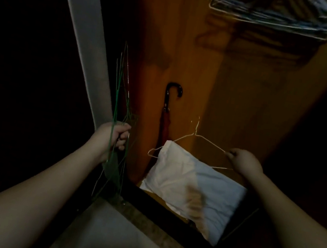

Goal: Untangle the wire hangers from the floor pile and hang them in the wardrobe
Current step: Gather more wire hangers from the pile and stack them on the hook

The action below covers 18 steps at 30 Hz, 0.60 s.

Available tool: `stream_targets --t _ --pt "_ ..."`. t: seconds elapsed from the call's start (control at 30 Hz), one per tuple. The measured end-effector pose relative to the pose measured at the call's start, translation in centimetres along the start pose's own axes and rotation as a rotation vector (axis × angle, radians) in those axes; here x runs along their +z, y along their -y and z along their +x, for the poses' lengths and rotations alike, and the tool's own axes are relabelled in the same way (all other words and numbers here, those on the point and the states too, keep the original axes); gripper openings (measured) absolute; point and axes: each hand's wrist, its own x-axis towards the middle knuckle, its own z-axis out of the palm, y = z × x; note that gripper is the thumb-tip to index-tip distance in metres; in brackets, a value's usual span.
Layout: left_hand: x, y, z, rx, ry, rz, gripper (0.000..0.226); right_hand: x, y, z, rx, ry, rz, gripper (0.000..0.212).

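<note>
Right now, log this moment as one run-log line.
left hand: grips green hanger bundle | right hand: pinches white hanger | hung hangers: on rail

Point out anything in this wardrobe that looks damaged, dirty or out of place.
The white pillow on the wardrobe floor carries a brownish stain near its middle. Beside it, an umbrella leans in the corner against the back panel. The left hand grips a bunch of hangers; whether they are snarled is unclear.
</note>
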Motion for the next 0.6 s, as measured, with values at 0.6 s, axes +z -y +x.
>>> stream_targets --t 0.6 --pt "10.4 -18.8 3.8 0.229 0.226 -0.158 0.024 -14.2 2.4 0.8 -0.021 -0.649 0.358 0.030"
